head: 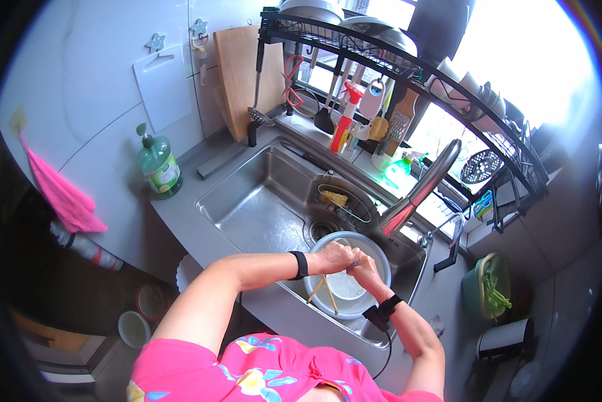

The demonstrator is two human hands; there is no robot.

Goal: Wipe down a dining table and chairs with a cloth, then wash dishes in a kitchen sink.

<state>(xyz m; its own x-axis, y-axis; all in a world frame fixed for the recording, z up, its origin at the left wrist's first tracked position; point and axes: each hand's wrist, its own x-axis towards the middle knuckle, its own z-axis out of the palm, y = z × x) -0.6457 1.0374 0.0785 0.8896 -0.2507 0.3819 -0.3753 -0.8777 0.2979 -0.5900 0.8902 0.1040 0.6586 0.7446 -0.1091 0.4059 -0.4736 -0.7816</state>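
Over a round, pale basin (385, 256) in the stainless steel sink (253, 183), my left hand (337, 258) and my right hand (366, 271) are closed together on a small greyish thing (353, 263), possibly a scrubbing cloth or pad; most of it is hidden by my fingers. Below the hands, a pair of wooden chopsticks (326, 294) leans across the basin's near side. A smaller bowl with whitish liquid (348, 286) appears inside the basin. The metal faucet (406, 206) rises just behind it.
A wire basket (351, 213) with a yellow sponge (334, 197) sits at the sink's back. A green soap pump bottle (160, 168) stands left on the counter. Above the sink runs a black dish rack (331, 37) with hanging utensils. At right is a green container (474, 291) with leafy vegetables (494, 291).
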